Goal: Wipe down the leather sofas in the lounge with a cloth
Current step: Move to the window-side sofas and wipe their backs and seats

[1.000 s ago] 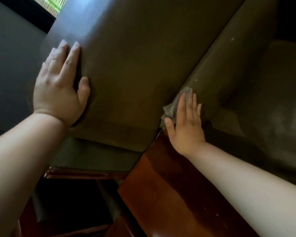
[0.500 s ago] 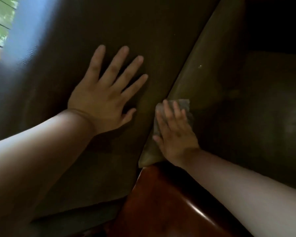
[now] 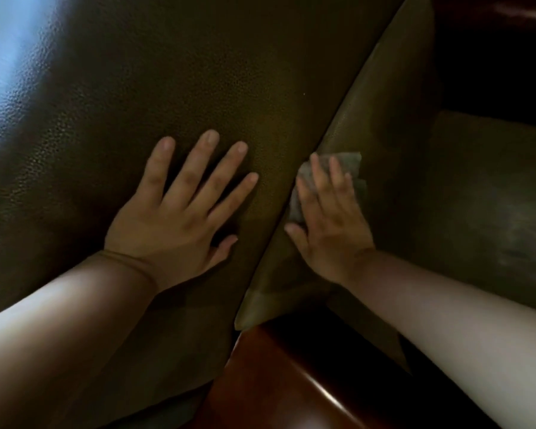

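dark olive leather sofa (image 3: pixel 229 72) fills most of the view, its broad grained panel on the left and seat cushion (image 3: pixel 483 218) on the right. glossy reddish wooden armrest (image 3: pixel 276 382) at the bottom centre. left hand (image 3: pixel 180 218) flat on the broad panel, fingers straight and spread wide. right hand (image 3: pixel 328 224) presses a grey cloth (image 3: pixel 350 162) against the narrower side panel just past the seam, fingers straight over it.

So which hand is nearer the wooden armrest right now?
Right. The right hand presses the cloth on the leather just above the wooden armrest; the left hand lies flat on the back cushion, farther left.
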`<action>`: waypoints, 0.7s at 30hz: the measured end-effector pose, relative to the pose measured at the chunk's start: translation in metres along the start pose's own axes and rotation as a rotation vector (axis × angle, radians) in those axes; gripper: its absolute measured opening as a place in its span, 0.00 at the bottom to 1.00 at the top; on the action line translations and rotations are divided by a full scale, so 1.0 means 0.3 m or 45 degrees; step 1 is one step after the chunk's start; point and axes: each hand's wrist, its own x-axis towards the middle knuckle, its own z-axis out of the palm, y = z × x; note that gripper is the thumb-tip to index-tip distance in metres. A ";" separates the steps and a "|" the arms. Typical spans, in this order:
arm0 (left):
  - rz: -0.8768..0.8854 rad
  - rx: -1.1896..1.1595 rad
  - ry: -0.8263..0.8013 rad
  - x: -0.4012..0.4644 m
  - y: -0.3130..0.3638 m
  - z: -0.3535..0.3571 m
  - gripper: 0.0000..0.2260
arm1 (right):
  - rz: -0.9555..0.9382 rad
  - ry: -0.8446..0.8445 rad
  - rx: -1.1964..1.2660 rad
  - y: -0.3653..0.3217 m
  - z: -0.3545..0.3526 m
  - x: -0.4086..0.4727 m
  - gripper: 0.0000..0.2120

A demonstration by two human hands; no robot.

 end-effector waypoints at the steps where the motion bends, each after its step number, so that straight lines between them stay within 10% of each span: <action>1: -0.006 0.006 -0.003 -0.002 0.000 -0.001 0.38 | 0.104 0.052 0.037 -0.007 -0.003 0.023 0.38; 4: -0.004 0.023 -0.011 -0.005 0.001 -0.010 0.38 | 0.316 0.071 0.193 -0.149 0.037 -0.046 0.39; 10: -0.003 0.048 0.019 -0.006 0.003 -0.009 0.38 | -0.107 -0.027 -0.018 -0.038 0.020 -0.066 0.39; 16: -0.029 0.015 0.027 -0.010 0.009 0.013 0.37 | 0.616 0.295 0.333 0.184 -0.151 0.303 0.41; 21: -0.052 0.028 -0.086 0.003 0.007 -0.059 0.36 | 0.153 -0.011 0.213 -0.014 -0.042 0.009 0.39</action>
